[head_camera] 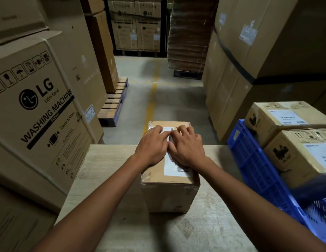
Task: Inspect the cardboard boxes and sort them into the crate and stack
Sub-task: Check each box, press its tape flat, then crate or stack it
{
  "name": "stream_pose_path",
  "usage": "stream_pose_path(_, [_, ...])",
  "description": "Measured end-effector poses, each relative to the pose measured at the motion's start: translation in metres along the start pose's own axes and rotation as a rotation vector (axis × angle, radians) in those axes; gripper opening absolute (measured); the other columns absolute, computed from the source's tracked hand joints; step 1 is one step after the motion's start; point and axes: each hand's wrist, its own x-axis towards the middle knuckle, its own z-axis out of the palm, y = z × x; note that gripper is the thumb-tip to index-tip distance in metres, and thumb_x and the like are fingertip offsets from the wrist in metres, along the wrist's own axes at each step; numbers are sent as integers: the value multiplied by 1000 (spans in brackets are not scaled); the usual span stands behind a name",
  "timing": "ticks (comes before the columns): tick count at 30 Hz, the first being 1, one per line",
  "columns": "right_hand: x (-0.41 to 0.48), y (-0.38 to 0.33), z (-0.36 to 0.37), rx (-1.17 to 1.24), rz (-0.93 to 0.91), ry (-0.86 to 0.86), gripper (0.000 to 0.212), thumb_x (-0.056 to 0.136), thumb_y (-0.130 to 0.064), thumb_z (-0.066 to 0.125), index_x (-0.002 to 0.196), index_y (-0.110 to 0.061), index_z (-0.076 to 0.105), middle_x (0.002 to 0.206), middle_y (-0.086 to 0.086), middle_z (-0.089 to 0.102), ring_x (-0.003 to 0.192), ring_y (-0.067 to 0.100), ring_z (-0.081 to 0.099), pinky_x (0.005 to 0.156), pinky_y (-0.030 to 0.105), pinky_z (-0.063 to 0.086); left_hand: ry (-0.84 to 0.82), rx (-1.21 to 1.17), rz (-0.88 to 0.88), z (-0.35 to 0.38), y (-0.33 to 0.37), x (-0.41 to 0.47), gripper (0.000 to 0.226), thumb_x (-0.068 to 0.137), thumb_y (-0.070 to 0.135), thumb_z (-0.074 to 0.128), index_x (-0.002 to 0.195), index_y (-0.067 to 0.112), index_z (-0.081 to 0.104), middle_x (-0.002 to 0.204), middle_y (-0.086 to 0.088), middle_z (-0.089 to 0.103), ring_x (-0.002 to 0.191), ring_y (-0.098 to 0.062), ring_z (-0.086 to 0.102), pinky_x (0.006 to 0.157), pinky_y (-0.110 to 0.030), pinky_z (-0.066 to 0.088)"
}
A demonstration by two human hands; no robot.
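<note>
Beneath the left hand [151, 146] and right hand [185, 148], both pressed flat and unclenched with thumbs touching, a box [169, 193] sits on the worktop [107, 179]. Right of them, a crate [258, 166] holds two boxes [278, 120].

A cardboard box [170, 179] stands on the wooden table [107, 179]. The left hand [152, 145] and right hand [185, 147] press flat on its white label [176, 170]. 2 boxes [286, 117] sit in the blue crate [255, 164] at right.
</note>
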Motion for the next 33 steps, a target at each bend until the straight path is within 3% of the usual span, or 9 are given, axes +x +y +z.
stream_pose_path(4, [-3,5,0,89,33,48,43,96,-52,44,125,-24,59,125,2,52,115,23,41,87,42,42,65,-58,-15,1,1,1,34,99,20,45,128,15,62,120,-5,57,112,-24,53,105,-40,36])
stream_pose_path(8, [-8,12,7,422,340,99,58,96,-49,52,146,-21,44,147,5,44,132,26,38,104,47,42,139,-233,-256,7,-1,-4,48,104,33,42,150,20,37,155,-9,35,143,-26,31,117,-46,28])
stream_pose_path(10, [-10,19,10,765,589,-20,69,98,-55,49,153,-19,33,149,6,48,133,29,49,106,50,45,127,-514,-573,10,-6,-4,53,103,47,39,149,21,37,153,-8,40,136,-26,43,108,-43,41])
stream_pose_path(13, [-14,21,3,1265,816,-219,56,101,-58,42,127,-11,60,112,6,74,98,25,74,93,48,57,-28,-1189,-885,7,-8,-7,60,99,62,29,127,20,62,121,-11,69,103,-28,69,95,-44,53])
stream_pose_path(15, [-18,18,-6,1333,800,-229,53,101,-59,36,106,-16,67,104,6,76,94,24,74,94,45,57,-84,-1388,-879,-2,-3,-15,64,99,65,22,122,25,66,114,-12,73,101,-32,70,93,-47,54])
stream_pose_path(19, [-33,10,-16,1426,754,-108,61,101,-64,28,108,-20,71,104,5,76,97,24,73,94,44,56,-95,-1498,-843,-17,6,-26,73,97,71,18,119,23,68,111,-13,74,99,-32,71,80,-42,57])
stream_pose_path(25, [-31,14,-48,1557,765,245,65,102,-62,24,105,-12,65,106,10,69,100,24,66,72,33,49,219,-1534,-785,-34,2,-34,76,96,70,26,121,9,64,107,-17,71,101,-33,68,92,-47,52])
stream_pose_path(29, [-40,19,-40,1509,809,135,70,98,-69,24,89,-12,64,96,8,69,96,22,62,77,40,46,203,-1596,-875,-27,-2,-41,65,93,72,35,116,16,58,114,-18,68,106,-34,66,94,-51,52])
stream_pose_path(33, [-63,23,-10,1430,838,-99,67,98,-70,25,98,-12,60,87,10,73,83,27,72,88,47,54,92,-1485,-886,-1,12,-66,57,101,61,31,105,12,60,72,-4,75,68,-18,74,61,-31,54])
